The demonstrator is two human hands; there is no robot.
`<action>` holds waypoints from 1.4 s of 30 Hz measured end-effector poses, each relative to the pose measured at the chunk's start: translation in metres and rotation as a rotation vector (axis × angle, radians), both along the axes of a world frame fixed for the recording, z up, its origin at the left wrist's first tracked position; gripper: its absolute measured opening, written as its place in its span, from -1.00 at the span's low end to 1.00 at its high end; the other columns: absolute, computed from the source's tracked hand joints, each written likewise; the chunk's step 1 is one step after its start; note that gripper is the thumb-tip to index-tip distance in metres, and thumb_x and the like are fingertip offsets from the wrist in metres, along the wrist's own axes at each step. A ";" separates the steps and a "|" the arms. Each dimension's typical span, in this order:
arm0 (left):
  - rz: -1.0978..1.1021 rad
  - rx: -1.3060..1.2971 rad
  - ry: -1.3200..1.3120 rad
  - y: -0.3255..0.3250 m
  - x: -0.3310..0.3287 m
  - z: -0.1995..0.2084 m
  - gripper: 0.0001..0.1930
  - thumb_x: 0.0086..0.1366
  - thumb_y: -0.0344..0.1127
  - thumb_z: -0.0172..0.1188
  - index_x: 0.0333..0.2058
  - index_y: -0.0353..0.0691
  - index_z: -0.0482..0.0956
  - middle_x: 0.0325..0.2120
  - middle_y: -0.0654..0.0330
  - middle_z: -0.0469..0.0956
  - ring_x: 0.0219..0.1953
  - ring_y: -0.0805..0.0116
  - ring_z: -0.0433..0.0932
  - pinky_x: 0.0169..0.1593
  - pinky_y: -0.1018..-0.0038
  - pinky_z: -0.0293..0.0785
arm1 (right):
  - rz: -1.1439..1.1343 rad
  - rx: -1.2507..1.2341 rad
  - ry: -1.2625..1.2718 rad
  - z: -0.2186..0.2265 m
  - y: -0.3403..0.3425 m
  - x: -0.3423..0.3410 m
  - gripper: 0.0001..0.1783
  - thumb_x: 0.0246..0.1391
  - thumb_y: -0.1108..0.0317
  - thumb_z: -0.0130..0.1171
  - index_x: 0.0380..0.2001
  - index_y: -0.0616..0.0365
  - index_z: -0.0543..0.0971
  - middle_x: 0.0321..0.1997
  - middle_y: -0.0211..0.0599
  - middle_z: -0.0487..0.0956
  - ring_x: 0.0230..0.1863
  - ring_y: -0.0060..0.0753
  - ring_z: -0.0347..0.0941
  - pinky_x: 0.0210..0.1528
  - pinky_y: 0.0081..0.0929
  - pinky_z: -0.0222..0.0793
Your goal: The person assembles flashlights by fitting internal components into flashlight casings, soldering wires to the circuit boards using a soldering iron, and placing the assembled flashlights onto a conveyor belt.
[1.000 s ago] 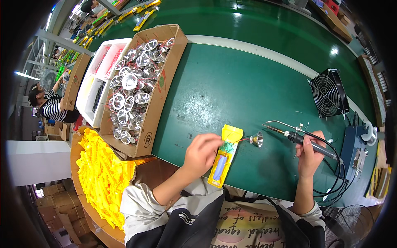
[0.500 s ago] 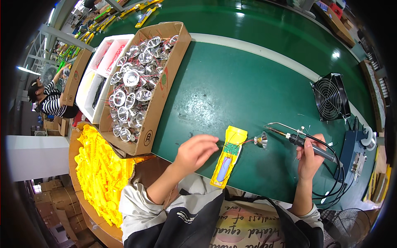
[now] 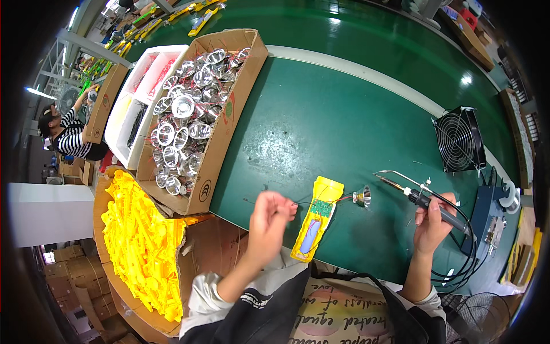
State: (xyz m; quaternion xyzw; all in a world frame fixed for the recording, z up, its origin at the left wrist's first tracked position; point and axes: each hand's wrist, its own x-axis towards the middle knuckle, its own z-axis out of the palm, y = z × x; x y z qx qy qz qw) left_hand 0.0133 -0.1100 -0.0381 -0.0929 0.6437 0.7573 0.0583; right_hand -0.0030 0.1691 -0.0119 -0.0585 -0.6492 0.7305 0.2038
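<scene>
My left hand (image 3: 270, 221) is closed in a pinch just left of the yellow casing, on a thin dark wire (image 3: 306, 203) that runs to the green circuit board (image 3: 322, 208). The board sits in the yellow plastic casing (image 3: 303, 243), above a blue cylindrical battery (image 3: 311, 237). A reddish wire links the board to a silver reflector cup (image 3: 363, 197) lying on its side to the right. My right hand (image 3: 433, 226) grips a soldering iron (image 3: 424, 200) with a thin curved metal feed tube along it; its tip points left, near and above the reflector.
A cardboard box (image 3: 232, 114) of reflector cups stands at left, beside a white foam tray (image 3: 120, 129) of wires. Yellow casings (image 3: 140, 246) fill a carton below. At right are a black fan (image 3: 459, 139) and a blue soldering station (image 3: 484, 215) with cables. Another person (image 3: 71, 135) works far left.
My left hand has turned more upright and its fingers have drawn together on the wire. The soldering iron in my right hand has shifted slightly right and down, away from the reflector.
</scene>
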 end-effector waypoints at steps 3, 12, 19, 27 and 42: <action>-0.068 -0.253 0.043 0.009 0.031 0.000 -0.75 0.08 -0.41 0.09 -0.29 -0.31 0.24 -0.32 0.13 0.38 -0.30 0.44 0.39 -0.23 0.57 0.34 | -0.058 -0.037 0.031 0.001 0.002 -0.002 -0.83 -0.04 0.40 0.01 -0.49 0.20 0.24 -0.66 -0.33 0.31 -0.77 -0.66 0.17 -0.74 -0.80 0.07; -0.252 -0.848 0.237 0.024 0.008 0.023 -0.59 -0.18 -0.38 0.30 -0.36 -0.30 0.28 -0.39 0.07 0.37 -0.39 0.19 0.41 -0.31 0.46 0.37 | -0.040 0.037 -0.023 0.000 0.004 -0.005 -0.81 -0.01 0.34 0.01 -0.47 0.17 0.24 -0.66 -0.32 0.33 -0.79 -0.66 0.15 -0.75 -0.80 0.05; -0.537 -0.828 0.372 -0.019 -0.020 0.038 -0.69 -0.19 -0.52 0.22 -0.38 -0.25 0.39 -0.31 0.12 0.48 -0.30 0.16 0.45 -0.22 0.43 0.38 | -0.049 0.057 0.062 -0.001 0.015 -0.004 -0.82 -0.09 0.49 0.07 -0.43 0.24 0.28 -0.66 -0.17 0.41 -0.79 -0.55 0.29 -0.74 -0.74 0.20; -0.525 -0.814 0.547 -0.033 -0.021 0.021 -0.75 -0.18 -0.39 0.28 -0.41 -0.15 0.56 -0.39 0.27 0.51 -0.32 0.32 0.43 -0.12 0.39 0.31 | -0.068 -0.001 0.061 -0.006 0.017 -0.007 -0.80 -0.09 0.46 0.09 -0.45 0.21 0.27 -0.69 -0.23 0.40 -0.82 -0.60 0.24 -0.77 -0.77 0.16; -0.214 -0.833 0.610 -0.016 0.000 0.006 -0.83 -0.21 -0.34 0.30 -0.52 -0.01 0.60 -0.52 0.43 0.49 -0.34 0.37 0.41 0.01 0.17 0.17 | 0.012 -0.057 0.018 -0.001 0.019 -0.006 -0.78 -0.06 0.36 0.05 -0.50 0.14 0.21 -0.70 -0.41 0.29 -0.84 -0.73 0.12 -0.83 -0.84 0.00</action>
